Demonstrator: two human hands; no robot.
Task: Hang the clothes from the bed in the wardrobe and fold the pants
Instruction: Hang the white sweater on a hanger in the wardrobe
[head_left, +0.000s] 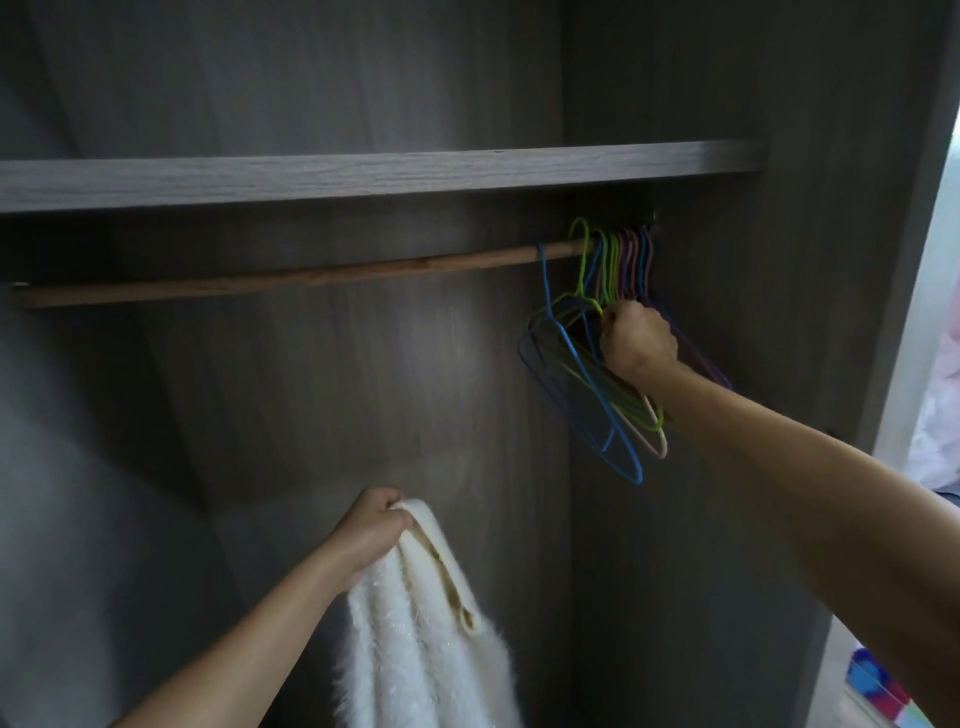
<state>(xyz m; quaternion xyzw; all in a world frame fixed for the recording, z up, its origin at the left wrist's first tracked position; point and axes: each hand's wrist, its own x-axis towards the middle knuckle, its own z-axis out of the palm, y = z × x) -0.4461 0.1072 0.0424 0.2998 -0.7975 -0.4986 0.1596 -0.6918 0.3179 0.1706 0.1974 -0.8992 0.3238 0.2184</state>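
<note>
At six o'clock, low in the wardrobe opening, a white fluffy garment (421, 639) hangs limp from the left hand (371, 530), whose fingers clench its upper edge. Its pile is long and shaggy, and a smooth cream lining shows along the folded rim. Toward two o'clock the right hand (639, 340) is curled round the necks of a bunch of wire hangers (582, 384) in blue, green, pink and purple. Their hooks sit packed close at the right end of the wooden rod (291, 278). A grey shelf (363, 176) runs across at twelve o'clock, just above the rod. The side panel (675, 571) stands just beside the hangers, at three o'clock.
</note>
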